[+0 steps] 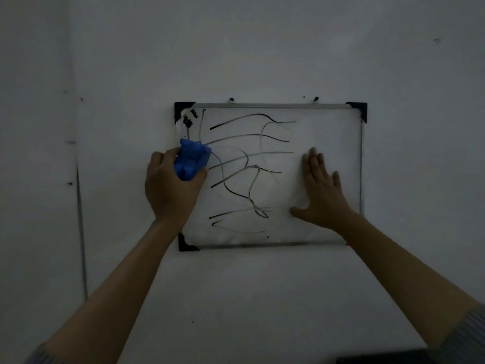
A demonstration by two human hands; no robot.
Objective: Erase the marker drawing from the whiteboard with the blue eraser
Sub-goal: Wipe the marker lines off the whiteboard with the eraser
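1. Blue and blocky, the eraser (193,162) sits clenched in my left hand (172,187), thumb on its near side and fingers wrapped round the far side, at the left edge of the whiteboard (328,132), just below the top-left corner.

2. My right hand (324,190) grasps nothing: it lies open and flat on the bare right part of the board, fingers spread, bracing it against the wall (236,48).

3. The marker drawing (246,164), long dark curving lines, fills the stretch between my two hands, with small dark blotches just above the eraser.

4. To do this step well, I judge I should keep the eraser's flat face pressed fully on the surface and sweep from the left hand's side toward the right hand, in overlapping passes from top to bottom.

5. The right hand's brace matters, since the board hangs from two small hooks (231,100) and will likely swing under a hard push.

6. I would also go back for the blotches above the eraser, close to the corner cap.

7. Hard to make out: the light is dim, so faint smears or ghost lines barely show.

8. I cannot tell whether the eraser's wiping face truly touches the board, as my fingers and its body hide it.

9. The right forearm covers the bottom-right corner.
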